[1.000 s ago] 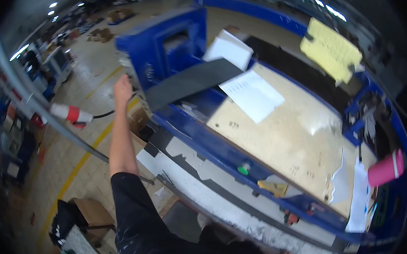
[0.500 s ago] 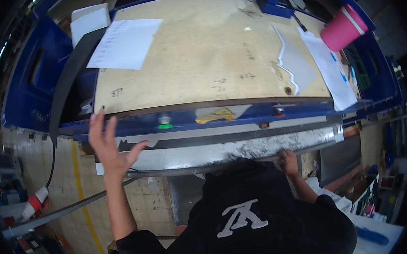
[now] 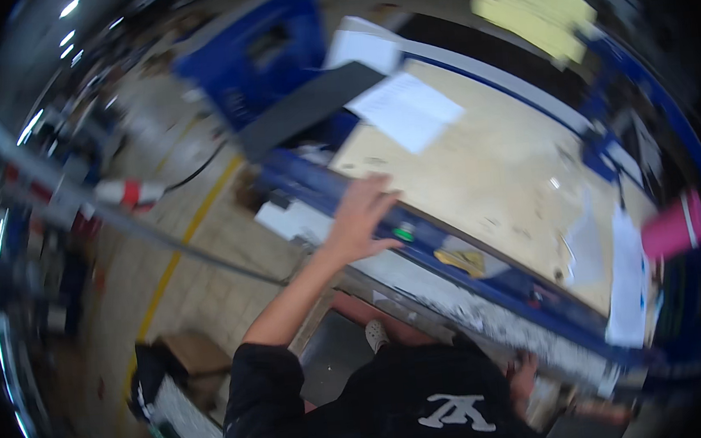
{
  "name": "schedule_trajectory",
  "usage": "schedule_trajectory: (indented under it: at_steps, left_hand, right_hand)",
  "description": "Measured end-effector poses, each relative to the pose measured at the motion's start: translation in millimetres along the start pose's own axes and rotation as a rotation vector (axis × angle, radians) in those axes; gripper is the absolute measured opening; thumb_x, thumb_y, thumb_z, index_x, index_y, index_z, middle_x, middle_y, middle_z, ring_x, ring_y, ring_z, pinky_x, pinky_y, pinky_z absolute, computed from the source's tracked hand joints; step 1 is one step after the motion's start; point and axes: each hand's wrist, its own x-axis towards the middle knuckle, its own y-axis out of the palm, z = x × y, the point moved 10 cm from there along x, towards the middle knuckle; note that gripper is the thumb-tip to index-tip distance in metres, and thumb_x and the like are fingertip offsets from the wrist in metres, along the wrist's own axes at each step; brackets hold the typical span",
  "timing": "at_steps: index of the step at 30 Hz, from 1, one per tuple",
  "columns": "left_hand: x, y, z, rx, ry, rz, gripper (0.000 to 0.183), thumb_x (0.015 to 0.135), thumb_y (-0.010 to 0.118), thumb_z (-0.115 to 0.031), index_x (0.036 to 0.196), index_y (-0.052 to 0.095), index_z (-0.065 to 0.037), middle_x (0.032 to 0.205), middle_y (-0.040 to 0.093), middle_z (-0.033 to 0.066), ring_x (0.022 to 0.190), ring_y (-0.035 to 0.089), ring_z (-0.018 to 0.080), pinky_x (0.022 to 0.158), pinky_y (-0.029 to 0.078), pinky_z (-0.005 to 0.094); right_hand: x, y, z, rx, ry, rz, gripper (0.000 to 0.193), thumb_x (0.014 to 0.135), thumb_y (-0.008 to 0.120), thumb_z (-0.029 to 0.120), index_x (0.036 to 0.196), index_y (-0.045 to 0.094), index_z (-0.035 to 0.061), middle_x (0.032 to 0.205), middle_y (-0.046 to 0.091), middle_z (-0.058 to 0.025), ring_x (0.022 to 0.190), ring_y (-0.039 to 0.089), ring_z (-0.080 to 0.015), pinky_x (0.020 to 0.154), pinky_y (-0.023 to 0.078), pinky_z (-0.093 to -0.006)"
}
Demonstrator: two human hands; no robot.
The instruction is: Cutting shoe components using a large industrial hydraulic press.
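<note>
My left hand (image 3: 362, 218) is open, with its fingers apart over the blue front rail (image 3: 314, 176) of a machine. Its thumb reaches close to a green push button (image 3: 404, 232); whether they touch I cannot tell. At the lower right, my right hand (image 3: 524, 375) is by the near side of a scuffed, pale metal bar (image 3: 447, 298). Blur and my dark clothing hide what its fingers do. Behind the rail lies a light wooden panel (image 3: 479, 176) with a white paper sheet (image 3: 408, 111) on its left part.
A yellow label (image 3: 461, 261) and a dark red knob (image 3: 540, 296) sit on the rail. Toward the right stands a pink cup (image 3: 674, 226) near another paper (image 3: 626, 284). A grey rail (image 3: 180, 247) crosses the left floor, beside a yellow line (image 3: 159, 292).
The view has swung to the left, so the machine appears tilted. My left hand has come from the rail's left end to beside the green button. My right hand stays near the metal bar.
</note>
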Motion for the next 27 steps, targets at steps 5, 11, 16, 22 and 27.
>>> schedule_trajectory:
  at_steps: [5, 11, 16, 22, 27]
  left_hand:
    - [-15, -98, 31, 0.139, -0.1, -0.288, 0.056, 0.08, 0.09, -0.036, 0.126, 0.071, -0.009, 0.134, 0.066, 0.0159, 0.127, 0.062, 0.0372, 0.109, 0.048, 0.0491]
    - [-73, -296, 227, 0.391, -0.61, -0.784, 0.023, 0.095, 0.076, -0.02, 0.111, 0.075, -0.004, 0.095, 0.075, 0.0157, 0.086, 0.073, 0.0319, 0.082, 0.058, 0.044]
    - [-76, -330, 387, 0.334, -0.914, -0.499, 0.038, 0.096, 0.076, -0.035, 0.111, 0.076, -0.001, 0.101, 0.079, 0.0215, 0.096, 0.075, 0.0359, 0.087, 0.058, 0.046]
    - [-54, -336, 443, 0.383, -1.006, -0.092, 0.038, 0.099, 0.074, -0.038, 0.095, 0.077, -0.001, 0.09, 0.08, 0.0177, 0.087, 0.077, 0.0327, 0.083, 0.058, 0.0444]
    - [-54, -325, 448, 0.12, -1.004, -0.001, 0.037, 0.102, 0.072, -0.035, 0.088, 0.075, -0.001, 0.086, 0.079, 0.0132, 0.077, 0.075, 0.022, 0.074, 0.058, 0.0409]
  right_hand:
    - [11, -15, 38, -0.176, -0.028, 0.11, 0.044, 0.086, 0.082, 0.021, 0.123, 0.07, 0.0002, 0.121, 0.064, -0.026, 0.117, 0.058, -0.0499, 0.103, 0.046, -0.0568]
    - [31, -17, 44, -0.231, 0.088, 0.106, 0.052, 0.085, 0.083, 0.014, 0.133, 0.067, 0.0013, 0.133, 0.062, -0.026, 0.125, 0.058, -0.0476, 0.108, 0.047, -0.053]
    - [37, -13, 83, -0.281, 0.008, 0.088, 0.055, 0.082, 0.083, 0.011, 0.133, 0.066, -0.0002, 0.13, 0.064, -0.0258, 0.126, 0.058, -0.0479, 0.11, 0.046, -0.053]
    - [39, 24, 111, -0.23, 0.044, 0.222, 0.05, 0.072, 0.091, 0.013, 0.116, 0.07, -0.0004, 0.113, 0.067, -0.024, 0.109, 0.063, -0.0473, 0.099, 0.051, -0.0526]
    - [52, 27, 98, -0.23, -0.018, 0.25, 0.049, 0.066, 0.096, 0.014, 0.102, 0.067, 0.0003, 0.102, 0.067, -0.02, 0.102, 0.063, -0.0442, 0.091, 0.051, -0.0519]
